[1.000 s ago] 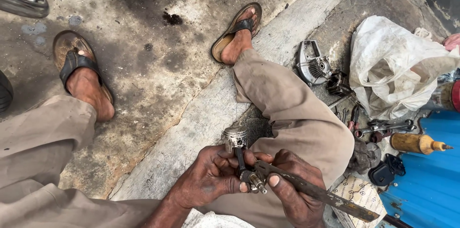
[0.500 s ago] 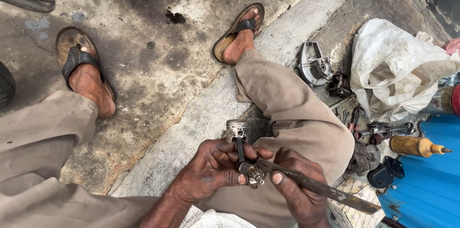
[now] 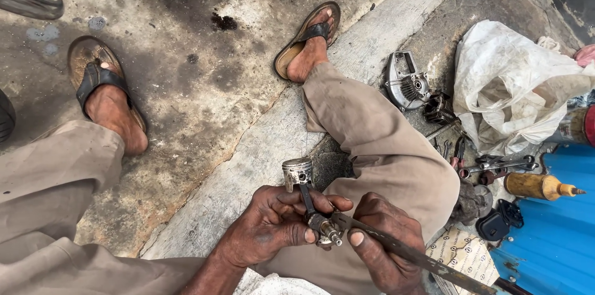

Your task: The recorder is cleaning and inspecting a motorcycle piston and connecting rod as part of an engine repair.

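Note:
My left hand (image 3: 269, 227) grips a small engine piston with its connecting rod (image 3: 304, 191); the silver piston head points up and away from me, the rod's lower end sits between my fingers. My right hand (image 3: 387, 239) holds a long flat metal file or blade (image 3: 427, 261), its tip laid against the rod's lower end near my left fingertips. Both hands are dark with grease and hover over my right knee (image 3: 396, 165).
My sandalled feet (image 3: 108, 93) (image 3: 307, 41) rest on stained concrete. Right of my leg lie an engine cover (image 3: 404, 81), pliers and wrenches (image 3: 496, 165), a yellow oil bottle (image 3: 536, 185), a dirty white plastic bag (image 3: 514, 84) and a blue metal sheet (image 3: 551, 239).
My hands with the piston and the blade have stayed together over the knee, shifting only slightly. The view has drifted a little.

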